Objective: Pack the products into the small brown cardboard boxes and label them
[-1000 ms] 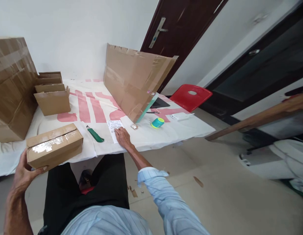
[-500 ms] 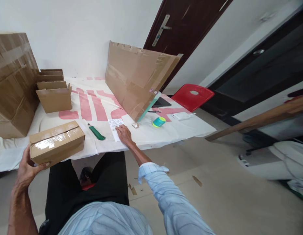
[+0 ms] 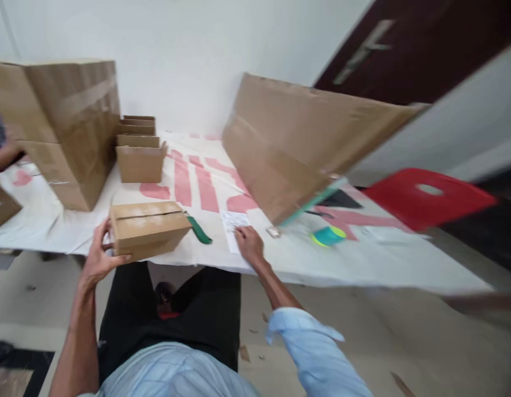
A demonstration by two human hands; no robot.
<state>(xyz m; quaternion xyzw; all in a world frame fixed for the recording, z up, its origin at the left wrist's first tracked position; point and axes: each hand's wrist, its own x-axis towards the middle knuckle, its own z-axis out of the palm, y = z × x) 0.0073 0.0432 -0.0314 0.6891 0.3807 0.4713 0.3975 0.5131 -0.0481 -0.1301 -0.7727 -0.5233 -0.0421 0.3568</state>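
Note:
My left hand (image 3: 101, 255) grips the left end of a closed cardboard box (image 3: 150, 226), thumb along its lower front edge. The box is at the table's front edge, and its right end hides the tip of a green utility knife (image 3: 200, 230). My right hand (image 3: 249, 242) rests on a white paper sheet (image 3: 232, 242) with small dark printed shapes. Its fingers are curled together at the print, and whatever is between them is too small to make out.
Behind stand open cardboard boxes (image 3: 140, 164) and a large taped carton (image 3: 79, 127). A leaning cardboard panel (image 3: 292, 143), a teal-and-yellow tape roll (image 3: 328, 236) and a red chair (image 3: 429, 193) are on the right. Another person's arm (image 3: 5, 158) shows at far left.
The view has swung left, so things sit farther right. The box has moved right toward the knife and now overlaps its tip. My right hand stays at the paper sheet.

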